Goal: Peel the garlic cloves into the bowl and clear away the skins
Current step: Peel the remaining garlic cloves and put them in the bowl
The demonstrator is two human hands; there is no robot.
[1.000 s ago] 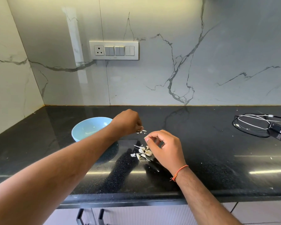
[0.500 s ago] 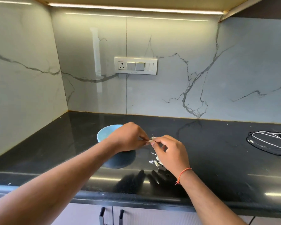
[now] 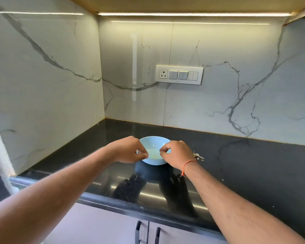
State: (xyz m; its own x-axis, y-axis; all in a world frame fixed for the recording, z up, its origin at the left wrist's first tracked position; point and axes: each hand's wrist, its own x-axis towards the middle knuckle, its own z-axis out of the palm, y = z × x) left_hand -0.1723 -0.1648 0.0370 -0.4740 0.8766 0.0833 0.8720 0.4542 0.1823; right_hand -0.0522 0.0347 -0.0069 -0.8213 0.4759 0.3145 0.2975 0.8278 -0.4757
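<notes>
A light blue bowl [image 3: 154, 144] stands on the black counter, with a pale yellowish bit that looks like a peeled garlic clove [image 3: 155, 156] lying inside. My left hand [image 3: 128, 150] hovers over the bowl's left rim and my right hand [image 3: 177, 154] over its right rim. Both have fingers curled and fingertips drawn together, a short gap apart. Nothing shows between the fingertips of either hand. A small heap of garlic skins [image 3: 198, 156] lies on the counter just right of my right wrist, partly hidden by it.
The black counter [image 3: 245, 164] meets marble walls at the back and left, forming a corner behind the bowl. A switch panel [image 3: 179, 75] is on the back wall. Cabinet door handles [image 3: 138, 232] sit below the counter's front edge.
Both hands moved left from the skin heap to above the bowl and drew apart. The clove they pinched together is no longer seen between them. The camera turned left and up.
</notes>
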